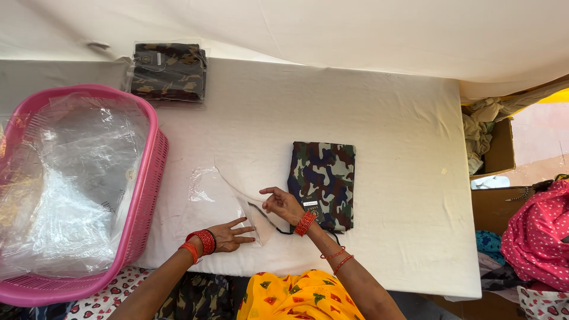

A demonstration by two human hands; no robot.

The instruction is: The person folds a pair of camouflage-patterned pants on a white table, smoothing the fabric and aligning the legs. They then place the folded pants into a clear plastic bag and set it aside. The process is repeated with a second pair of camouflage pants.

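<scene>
A folded camouflage garment (pixel 323 178) lies on the white table (pixel 391 130), with a small tag and a black cord at its near end. Left of it lies a clear plastic bag (pixel 222 189), flat on the cloth. My left hand (pixel 231 235) rests flat with fingers spread on the bag's near corner. My right hand (pixel 282 203) hovers over the bag's right edge beside the garment, fingers loosely curled, pinching or touching the bag's opening; I cannot tell if it grips it. Both wrists carry red bangles.
A pink plastic basket (pixel 145 195) full of clear plastic bags stands at the left. A bagged camouflage garment (pixel 169 72) lies at the table's far left. Cardboard boxes (pixel 501 151) with cloth and a pink dotted bag (pixel 539 237) stand at the right.
</scene>
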